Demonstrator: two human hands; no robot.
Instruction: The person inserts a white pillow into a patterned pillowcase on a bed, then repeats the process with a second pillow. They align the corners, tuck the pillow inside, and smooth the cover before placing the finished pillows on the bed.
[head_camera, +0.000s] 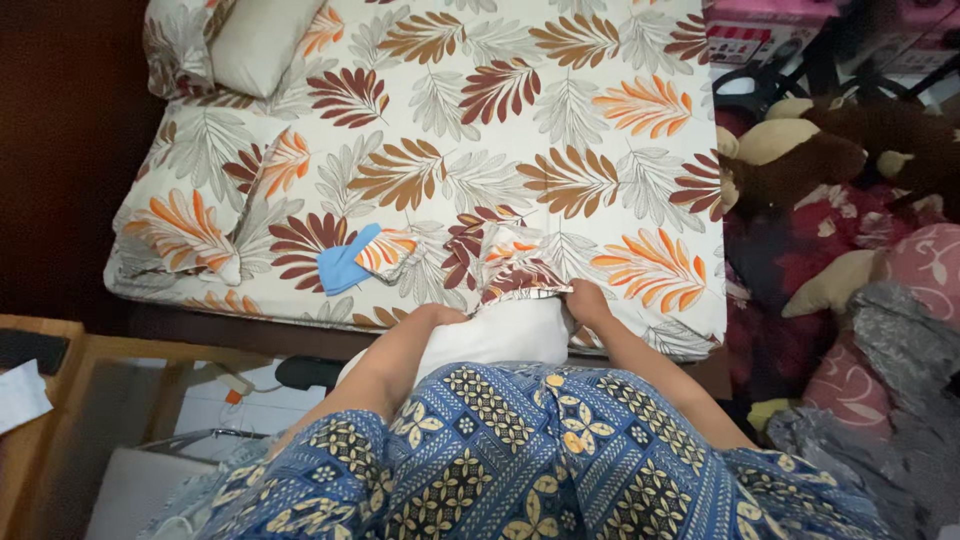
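- My left hand (440, 315) and right hand (585, 300) both grip the leaf-print pillowcase (515, 262) over the white pillow (505, 335) at the mattress (560, 120) edge
- Blue cloth (342, 266) at nine o'clock; plush monkey (790, 160) at two o'clock; grey pillow (260, 40) at eleven

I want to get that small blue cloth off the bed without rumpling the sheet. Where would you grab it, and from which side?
Probably pinch the blue cloth at its lower left corner, coming from the near bed edge. That corner lies flat and bare on the leaf-print sheet, while its upper right end is tucked beside a folded flap of sheet. The left hand is nearest to it; both hands are on the white pillow.
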